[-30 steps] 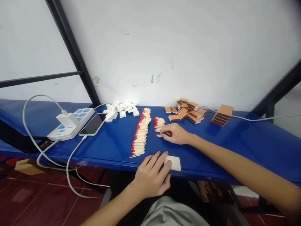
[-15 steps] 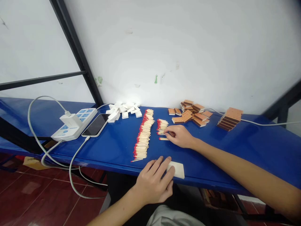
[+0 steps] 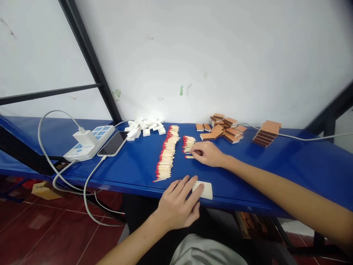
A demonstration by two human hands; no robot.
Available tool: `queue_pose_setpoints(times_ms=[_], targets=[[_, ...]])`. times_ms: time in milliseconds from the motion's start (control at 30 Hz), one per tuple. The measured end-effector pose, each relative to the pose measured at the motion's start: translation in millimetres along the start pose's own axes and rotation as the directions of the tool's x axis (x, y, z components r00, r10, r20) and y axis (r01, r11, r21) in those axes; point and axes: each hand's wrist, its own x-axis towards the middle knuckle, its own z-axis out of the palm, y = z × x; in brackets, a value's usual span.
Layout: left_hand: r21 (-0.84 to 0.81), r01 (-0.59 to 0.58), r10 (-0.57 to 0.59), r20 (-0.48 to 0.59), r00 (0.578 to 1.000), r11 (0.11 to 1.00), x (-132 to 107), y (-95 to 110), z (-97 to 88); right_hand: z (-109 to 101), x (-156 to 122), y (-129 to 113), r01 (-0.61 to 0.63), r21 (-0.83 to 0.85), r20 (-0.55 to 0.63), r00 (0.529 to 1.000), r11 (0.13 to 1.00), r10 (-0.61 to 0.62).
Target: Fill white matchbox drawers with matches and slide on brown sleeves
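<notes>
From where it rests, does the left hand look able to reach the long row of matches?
Probably yes: the left hand touches the white box, close to the near end of the long row of matches, with only blue tabletop between them.

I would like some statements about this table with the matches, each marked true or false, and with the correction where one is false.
1. The right hand touches the small group of matches. True.
2. The left hand rests on a white box at the near edge of the blue table. True.
3. The phone lies right of the long row of matches. False: it lies left of it, beside the power strip.
4. All brown boxes form one pile. False: there is a loose heap and a separate neat stack further right.
5. The match heads are blue. False: they are red.
</notes>
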Motion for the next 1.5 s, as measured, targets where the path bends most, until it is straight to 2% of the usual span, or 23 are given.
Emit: queue_pose_setpoints(times_ms=[467,667,867,1100,1400,1500], targets=[[-0.004,-0.015,0.015,0.030,0.999,1.000,-2.5,0.4,-6.1,0.8,1.8,0.9,-0.105,0.032,-0.003,0.994,0.994,0.105],[-0.003,-0.020,0.020,0.018,1.000,1.000,-2.1,0.5,-5.8,0.9,1.1,1.3,-0.082,0.057,-0.008,0.997,0.995,0.082],[-0.006,-0.018,0.018,0.021,1.000,1.000,-2.4,0.5,-5.3,0.7,2.1,2.8,-0.111,0.069,-0.006,0.994,0.991,0.112],[-0.013,-0.025,0.025,0.015,1.000,1.000,-2.1,0.3,-5.4,-0.7,1.8,1.0,-0.069,0.086,-0.014,0.997,0.994,0.071],[-0.007,-0.024,0.024,0.023,0.999,1.000,-2.9,0.3,-5.6,2.3,6.0,8.1,-0.228,0.157,-0.034,0.971,0.961,0.236],[-0.007,-0.025,0.025,0.025,0.999,1.000,-3.5,0.0,-4.8,2.2,7.5,9.8,-0.261,0.178,0.001,0.964,0.949,0.265]])
